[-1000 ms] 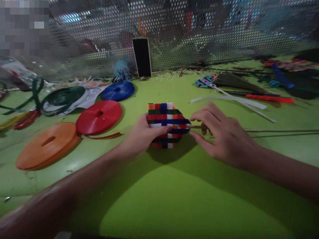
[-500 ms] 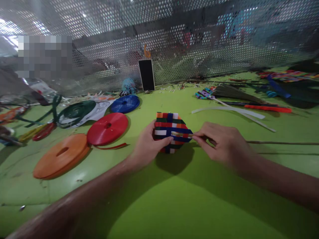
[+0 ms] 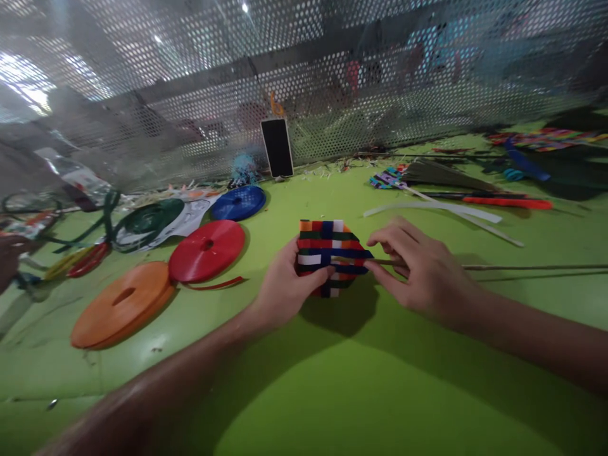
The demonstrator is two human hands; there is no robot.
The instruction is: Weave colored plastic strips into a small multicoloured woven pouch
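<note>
My left hand (image 3: pixel 289 278) grips a woven piece of flat coloured strips (image 3: pixel 335 244), thumb on top and fingers behind it. The weave is red, blue, white, green and orange, with slanted corners at its right end. A thin stick (image 3: pixel 532 268) runs from under the blue strips to the right, through my right hand (image 3: pixel 418 266). That hand curls loosely around the stick. Its thumb tip is at the weave's right point, and the forefinger is raised apart from the thumb. The other fingers are partly hidden.
Rolls of orange (image 3: pixel 121 307), red (image 3: pixel 208 251), blue (image 3: pixel 237 202) and green strip (image 3: pixel 154 216) lie to the left. A phone (image 3: pixel 277 149) leans on the perforated metal screen (image 3: pixel 323 82). White strips (image 3: pixel 437 206) and a small woven piece (image 3: pixel 386 178) lie at right. Another person's hand (image 3: pixel 9 259) shows at far left.
My right forefinger has lifted away from the thumb, where both pinched the stick before. The woven piece sits slightly farther right in view. Another person's hand has appeared at the left edge.
</note>
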